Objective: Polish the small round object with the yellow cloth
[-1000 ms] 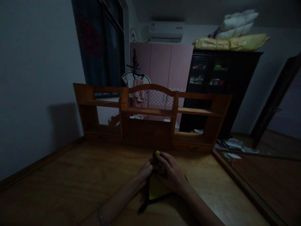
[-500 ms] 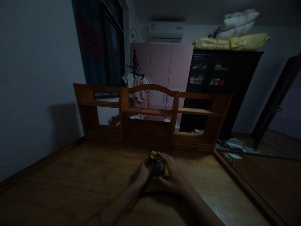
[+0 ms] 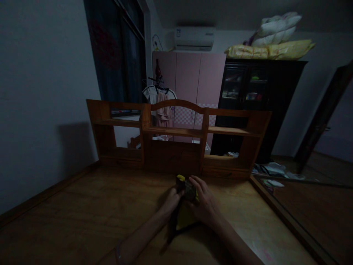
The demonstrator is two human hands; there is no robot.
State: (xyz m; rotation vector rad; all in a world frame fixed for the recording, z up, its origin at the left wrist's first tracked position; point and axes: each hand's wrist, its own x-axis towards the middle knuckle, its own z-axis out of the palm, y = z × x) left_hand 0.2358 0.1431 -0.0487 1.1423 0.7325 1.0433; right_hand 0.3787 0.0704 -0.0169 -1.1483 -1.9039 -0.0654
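In the dim head view, a yellow cloth-like piece with a dark edge point(image 3: 186, 218) hangs over the wooden surface between my hands. A dark rounded thing with a dull sheen point(image 3: 190, 191) sits at its upper part; its kind is hard to make out. A folded yellow bit point(image 3: 181, 177) shows at the top. My left hand point(image 3: 173, 200) is closed on the dark left edge of the piece, fingertips partly hidden. My right hand point(image 3: 204, 200) curves around the right side of the dark thing, thumb below and fingers above.
A wooden shelf unit point(image 3: 173, 133) stands across the far edge of the wooden surface point(image 3: 110, 206). A wall point(image 3: 49, 110) bounds the left side, and a raised wooden rim point(image 3: 281, 217) runs along the right. Beyond are a pink wardrobe point(image 3: 188, 77) and a dark cabinet point(image 3: 286, 88).
My left hand has pulled the dark edge slightly down, and the yellow piece now hangs lower with a dark strip trailing toward me. My right hand has shifted slightly right.
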